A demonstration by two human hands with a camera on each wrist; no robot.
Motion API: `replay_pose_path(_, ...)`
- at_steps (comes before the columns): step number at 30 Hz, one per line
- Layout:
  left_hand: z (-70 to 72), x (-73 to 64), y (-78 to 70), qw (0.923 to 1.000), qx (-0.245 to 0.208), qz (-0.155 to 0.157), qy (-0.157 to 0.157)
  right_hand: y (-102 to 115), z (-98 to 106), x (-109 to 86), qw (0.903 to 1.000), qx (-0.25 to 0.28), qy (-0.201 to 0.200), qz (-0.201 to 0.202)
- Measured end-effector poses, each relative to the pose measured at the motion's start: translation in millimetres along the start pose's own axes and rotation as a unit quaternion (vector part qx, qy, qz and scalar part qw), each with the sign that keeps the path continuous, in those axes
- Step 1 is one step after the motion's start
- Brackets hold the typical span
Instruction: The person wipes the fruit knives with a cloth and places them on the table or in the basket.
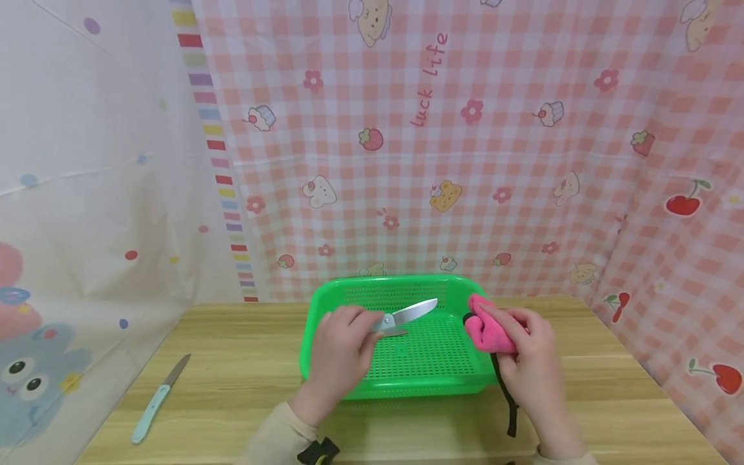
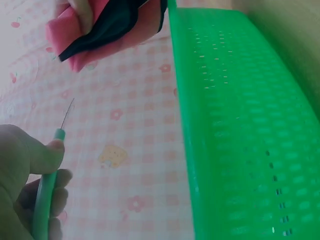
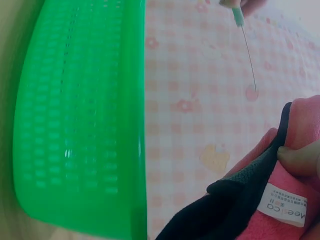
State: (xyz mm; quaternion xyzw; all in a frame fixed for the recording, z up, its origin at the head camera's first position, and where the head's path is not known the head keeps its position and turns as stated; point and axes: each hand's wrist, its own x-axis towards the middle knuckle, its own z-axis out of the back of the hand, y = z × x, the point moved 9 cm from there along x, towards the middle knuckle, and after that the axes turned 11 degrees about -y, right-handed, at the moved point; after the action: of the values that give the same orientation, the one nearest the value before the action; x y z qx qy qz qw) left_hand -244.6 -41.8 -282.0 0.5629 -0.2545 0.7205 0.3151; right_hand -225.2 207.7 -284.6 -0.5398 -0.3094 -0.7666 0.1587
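My left hand (image 1: 343, 345) grips a knife (image 1: 414, 312) by its pale blue-green handle, its blade pointing right above the basket. Just below it shows a smaller pointed blade (image 1: 396, 333), partly hidden by the fingers; whether it is held or lies in the basket I cannot tell. In my right hand (image 1: 535, 355) is a bunched pink cloth (image 1: 491, 332) with black edging and a dangling black strap (image 1: 507, 394). A white label (image 3: 283, 205) shows on the cloth in the right wrist view. Knife and cloth are apart.
A green perforated plastic basket (image 1: 401, 390) stands on the wooden table (image 1: 232, 387) between the hands. Another knife (image 1: 154, 407) with a light blue handle lies at the left, blade pointing away. A pink checked curtain (image 1: 395, 168) hangs behind the table.
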Motion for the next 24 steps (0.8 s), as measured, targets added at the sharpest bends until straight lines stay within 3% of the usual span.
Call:
replay_pose_path(7, -9.5, 10.5, 13.6, 0.9978, -0.018, 0.033, 0.055, -25, 8, -5.9, 0.9984, -0.032, 0.008, -0.046)
replay_pose_path(12, -18.3, 22.7, 24.3, 0.9927, -0.030, 0.052, 0.105, -34, 9, -8.9, 0.9974, -0.045, 0.012, -0.055)
replay_pose_path(19, -41.3, 33.0, 46.5, 0.9731, -0.026, 0.117, 0.197, -40, 9, -10.8, 0.9955, -0.058, 0.017, -0.073)
replay_pose_path(24, -61.7, 36.6, 63.0, 0.9590, -0.058, 0.142, 0.238, -43, 10, -11.9, 0.9955, -0.055, 0.018, -0.075)
